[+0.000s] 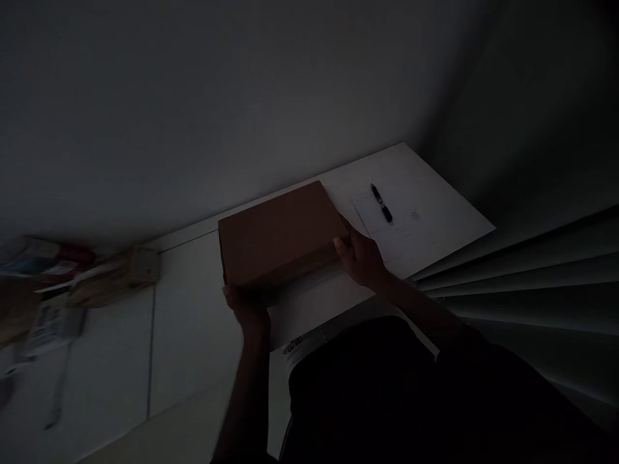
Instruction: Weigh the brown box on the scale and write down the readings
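Observation:
A brown cardboard box (283,232) is held between my two hands over a white table (184,309). My left hand (246,311) grips its near left corner, with the fingers partly hidden beneath and behind it. At the right end, my right hand (360,254) is closed on the box, its thumb on the near edge. Whether the box touches the tabletop I cannot tell. To the right of it lies a sheet of paper (401,229) with faint writing, and a black pen (382,203) rests on the paper.
On the far left of the table is a blurred cluster of things, among them a wooden-looking block (144,264) and a white printed packet (53,325). A wall (217,109) runs along the back. Dark folds of a curtain (541,270) hang at the right.

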Demonstrator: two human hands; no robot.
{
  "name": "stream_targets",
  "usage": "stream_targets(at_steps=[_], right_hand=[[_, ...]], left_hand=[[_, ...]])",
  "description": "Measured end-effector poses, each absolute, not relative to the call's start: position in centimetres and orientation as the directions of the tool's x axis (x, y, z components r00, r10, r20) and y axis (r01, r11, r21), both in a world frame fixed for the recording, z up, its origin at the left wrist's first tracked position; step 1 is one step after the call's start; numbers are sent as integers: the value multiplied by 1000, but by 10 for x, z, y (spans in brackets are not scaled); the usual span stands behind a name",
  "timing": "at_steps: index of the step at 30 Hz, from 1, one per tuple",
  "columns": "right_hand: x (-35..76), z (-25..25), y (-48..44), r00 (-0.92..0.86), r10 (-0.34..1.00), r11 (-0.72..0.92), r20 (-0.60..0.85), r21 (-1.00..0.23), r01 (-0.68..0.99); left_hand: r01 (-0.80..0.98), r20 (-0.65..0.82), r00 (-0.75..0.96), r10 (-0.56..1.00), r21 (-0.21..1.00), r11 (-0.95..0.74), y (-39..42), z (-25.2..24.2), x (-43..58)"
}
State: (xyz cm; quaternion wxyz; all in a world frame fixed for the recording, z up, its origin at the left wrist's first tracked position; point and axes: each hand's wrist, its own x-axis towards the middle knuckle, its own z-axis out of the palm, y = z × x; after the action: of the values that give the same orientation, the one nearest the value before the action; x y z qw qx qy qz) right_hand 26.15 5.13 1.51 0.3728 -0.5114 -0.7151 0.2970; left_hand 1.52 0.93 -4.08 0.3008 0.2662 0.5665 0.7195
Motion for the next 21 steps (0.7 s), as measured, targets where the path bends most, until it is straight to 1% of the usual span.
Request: stream_targets(at_steps=[2,5,8,10,13,18,21], right_hand=[[264,14,52,-218,947,318,238,-804,503],[272,15,57,-261,936,337,235,-811,479],[285,22,70,-234,943,327,238,-802,500],[294,30,83,-189,954,300,235,-800,520],[301,45,105,-147,960,279,238,-788,549],[293,63,142,-166,963,271,215,-742,613],[284,61,160,-180,965,261,189,-729,633]], left_hand=[[-137,42,-707,706,971,-195,9,-37,16],[-59,132,-667,733,972,-229,9,-28,15],[18,205,-689,695,964,-266,12,-13,5],[38,212,-719,662,963,-267,16,-1,-8],[50,212,-696,686,967,-248,27,17,-30],[149,278,-665,693,959,-242,53,27,-60],[126,214,-688,693,976,-177,68,20,-66]])
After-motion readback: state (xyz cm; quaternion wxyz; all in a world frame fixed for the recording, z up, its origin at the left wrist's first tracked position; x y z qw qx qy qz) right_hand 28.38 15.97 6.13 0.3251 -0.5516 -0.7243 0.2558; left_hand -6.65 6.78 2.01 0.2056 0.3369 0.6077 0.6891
